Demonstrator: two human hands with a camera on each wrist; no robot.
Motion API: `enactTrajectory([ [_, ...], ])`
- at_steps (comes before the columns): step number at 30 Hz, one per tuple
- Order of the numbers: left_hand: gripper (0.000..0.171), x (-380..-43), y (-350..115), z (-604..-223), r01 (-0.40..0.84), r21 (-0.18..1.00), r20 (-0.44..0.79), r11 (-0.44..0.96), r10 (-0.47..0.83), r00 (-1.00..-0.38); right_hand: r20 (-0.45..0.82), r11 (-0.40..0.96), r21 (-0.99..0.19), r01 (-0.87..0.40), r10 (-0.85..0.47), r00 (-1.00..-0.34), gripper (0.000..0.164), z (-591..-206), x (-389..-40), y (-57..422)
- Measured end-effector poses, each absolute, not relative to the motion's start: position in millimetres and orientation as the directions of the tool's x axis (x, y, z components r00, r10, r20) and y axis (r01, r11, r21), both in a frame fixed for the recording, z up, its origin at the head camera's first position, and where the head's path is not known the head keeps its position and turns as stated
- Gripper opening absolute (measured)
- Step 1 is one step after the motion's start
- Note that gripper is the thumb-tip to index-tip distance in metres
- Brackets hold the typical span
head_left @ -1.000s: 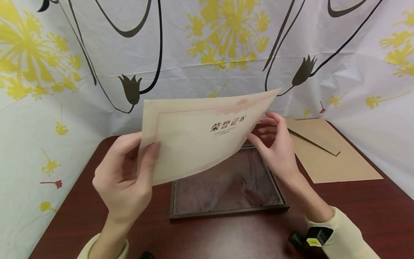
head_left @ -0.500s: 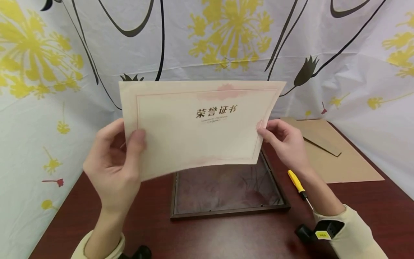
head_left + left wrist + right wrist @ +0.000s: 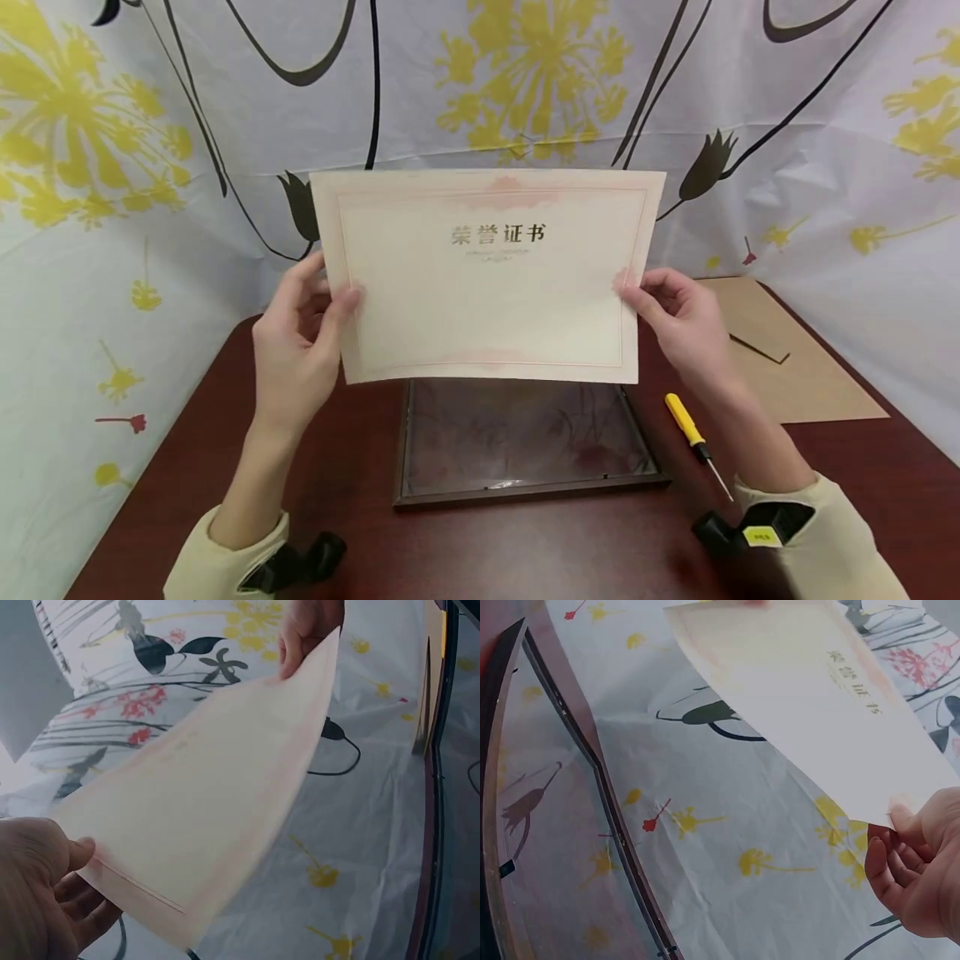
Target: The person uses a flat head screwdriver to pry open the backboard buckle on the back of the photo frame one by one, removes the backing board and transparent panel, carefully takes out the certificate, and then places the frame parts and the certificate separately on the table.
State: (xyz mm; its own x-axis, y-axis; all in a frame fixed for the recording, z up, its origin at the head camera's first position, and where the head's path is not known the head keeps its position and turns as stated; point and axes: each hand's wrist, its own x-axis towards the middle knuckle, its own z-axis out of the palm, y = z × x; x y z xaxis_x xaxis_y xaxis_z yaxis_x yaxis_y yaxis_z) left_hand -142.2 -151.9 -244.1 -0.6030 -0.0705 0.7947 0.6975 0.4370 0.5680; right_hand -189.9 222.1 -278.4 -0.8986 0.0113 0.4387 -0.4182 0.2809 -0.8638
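Observation:
A cream paper certificate (image 3: 487, 300) with a pink border and gold lettering is held up, its printed side facing me. My left hand (image 3: 300, 342) pinches its left edge, thumb in front and fingers behind. At the opposite edge my right hand (image 3: 686, 325) pinches it the same way. The sheet looks nearly flat in the head view; both wrist views show it at a slant between the two hands. Below it on the table lies a dark picture frame (image 3: 525, 496) with a clear pane (image 3: 517, 442), its far part hidden behind the certificate.
A screwdriver (image 3: 684, 421) with a yellow handle lies right of the frame. Farther right, a brown backing board (image 3: 810, 375) with a thin stand flap (image 3: 750, 329) rests on the dark red table (image 3: 465, 558). A white flower-patterned cloth (image 3: 450, 108) hangs behind.
The right hand has taken hold of the right edge. The certificate has turned from a curled slant to face me almost level. The screwdriver has come into view as the right arm moved right.

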Motion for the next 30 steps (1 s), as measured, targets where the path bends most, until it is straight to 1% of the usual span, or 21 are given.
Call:
enactTrajectory([
  [4,0.029,-153,-157,-254,0.628,0.625,0.733,0.464,-0.072,-0.676,0.406,0.316,-0.872,-0.375,0.038,-0.913,0.024,-279,-192,226],
  [9,0.022,-165,-159,-269,0.551,0.702,0.646,0.451,-0.079,-0.759,0.379,0.348,-0.874,-0.339,0.054,-0.924,0.023,-281,-196,232],
  [15,0.018,-181,-155,-289,0.453,0.75,0.542,0.483,-0.054,-0.839,0.315,0.455,-0.85,-0.267,0.032,-0.949,0.037,-292,-208,240],
  [18,0.019,-190,-153,-302,0.396,0.769,0.474,0.501,-0.034,-0.88,0.28,0.511,-0.825,-0.241,-0.001,-0.96,0.04,-300,-217,245],
  [23,0.021,-209,-150,-320,0.322,0.789,0.368,0.524,0.017,-0.93,0.206,0.565,-0.798,-0.209,-0.071,-0.976,0.038,-313,-234,252],
  [30,0.022,-231,-148,-343,0.24,0.799,0.252,0.551,0.054,-0.966,0.082,0.661,-0.738,-0.136,-0.113,-0.99,0.037,-328,-254,251],
])
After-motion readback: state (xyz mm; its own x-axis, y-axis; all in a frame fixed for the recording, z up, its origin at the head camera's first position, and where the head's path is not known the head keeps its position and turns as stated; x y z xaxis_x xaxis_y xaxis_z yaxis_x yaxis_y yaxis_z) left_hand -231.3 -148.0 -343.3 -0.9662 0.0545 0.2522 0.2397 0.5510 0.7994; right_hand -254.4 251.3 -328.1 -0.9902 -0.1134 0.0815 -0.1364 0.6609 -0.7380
